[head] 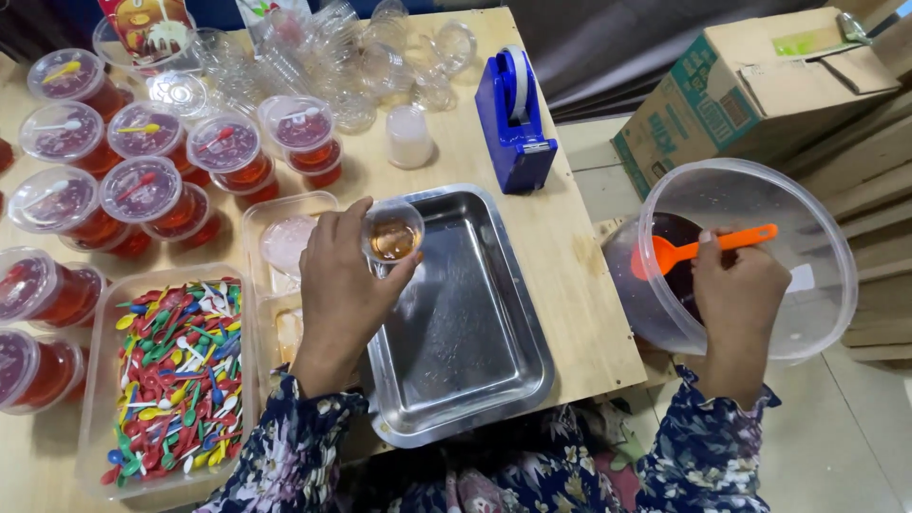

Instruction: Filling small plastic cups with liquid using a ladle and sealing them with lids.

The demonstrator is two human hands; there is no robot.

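My left hand (342, 285) grips a small clear plastic cup (393, 234) with a little amber liquid in it, held above the left edge of a steel tray (465, 332). My right hand (736, 290) holds an orange ladle (698, 249) by its handle, its bowl dipped over dark liquid inside a large clear plastic tub (817, 275) that sits off the table's right edge.
Several lidded cups of red jelly (142, 190) with small spoons on top stand at the left. A clear box of coloured mini spoons (176, 375) sits front left. Empty cups (332, 57), a blue tape dispenser (516, 119) and a cardboard box (760, 85) lie beyond.
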